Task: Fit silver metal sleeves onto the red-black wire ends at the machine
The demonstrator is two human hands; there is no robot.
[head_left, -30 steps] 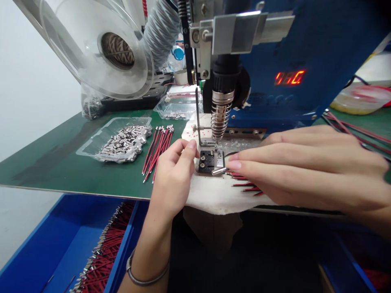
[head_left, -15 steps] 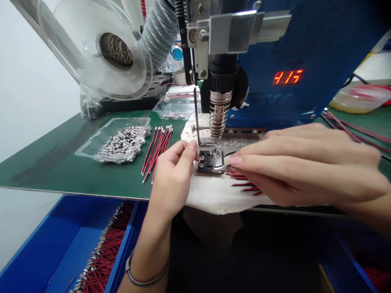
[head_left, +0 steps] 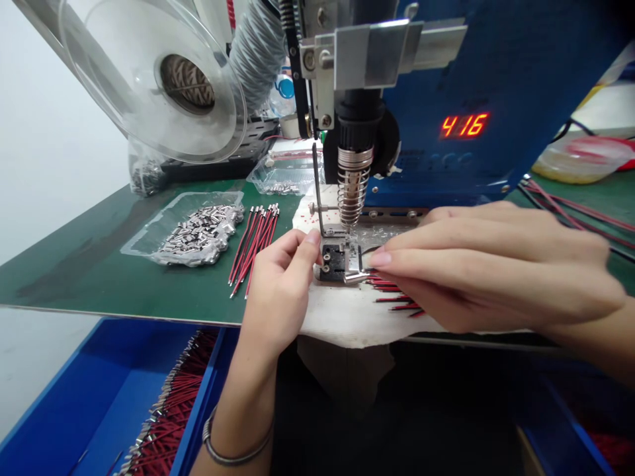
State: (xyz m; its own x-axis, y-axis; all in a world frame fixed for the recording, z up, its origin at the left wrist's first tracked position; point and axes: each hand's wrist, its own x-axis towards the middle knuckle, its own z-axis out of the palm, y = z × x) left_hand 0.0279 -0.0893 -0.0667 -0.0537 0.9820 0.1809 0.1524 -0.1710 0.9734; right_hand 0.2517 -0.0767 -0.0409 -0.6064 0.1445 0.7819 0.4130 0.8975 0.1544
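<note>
Nothing much has moved since a moment ago, only the red number now reads 416. On the left, the left hand curls up, its fingertips touching the edge of the small black block. Under the spring tip, a little metal tube lies just past the block. The right hand pinches it with nearly straight fingers, over red wires.

Bright, even light from above; shadows soft. Glare on clear reel and on bag of metal parts. Red display glows, readable. Wide-angle bending at edges; right hand looms large, slightly soft. Under-bench area dark. Centre sharp.
</note>
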